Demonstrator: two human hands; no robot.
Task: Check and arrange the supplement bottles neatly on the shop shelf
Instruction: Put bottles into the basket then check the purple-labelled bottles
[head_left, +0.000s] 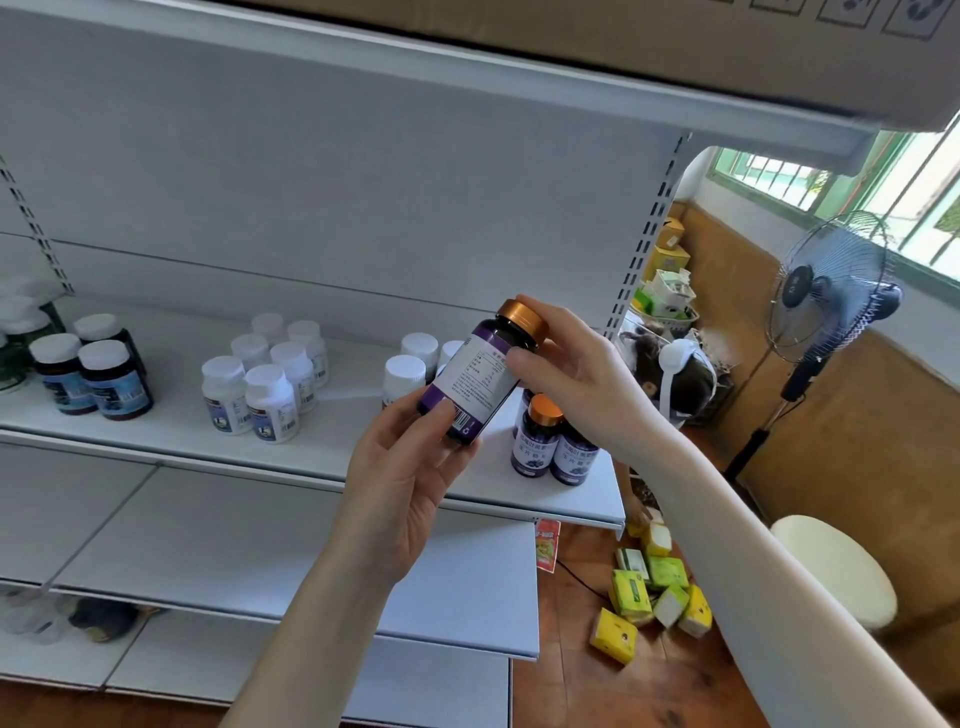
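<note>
Head view: both hands hold one purple bottle (478, 379) tilted in front of the shelf (332, 452), back label facing up. The left hand (410, 488) has its fingers (441, 415) clamped round the base, and the right hand (576, 384) grips by the copper cap. Dark bottles (93, 374), white bottles (265, 384) and matching purple bottles (540, 441) stand grouped. This one seems mid-check, not yet placed. Bare shelf lies between the groups, but the purple group stands close to the shelf's right end.

The held bottle (480, 374) is dark, with a purple-and-white label (black barcode stripes at its foot) and a copper cap. On the pale grey shelf (171, 415), white bottles (270, 402) have white caps and dark bottles (117, 387) have blue labels. The floor packs (631, 595) are yellow and green.
</note>
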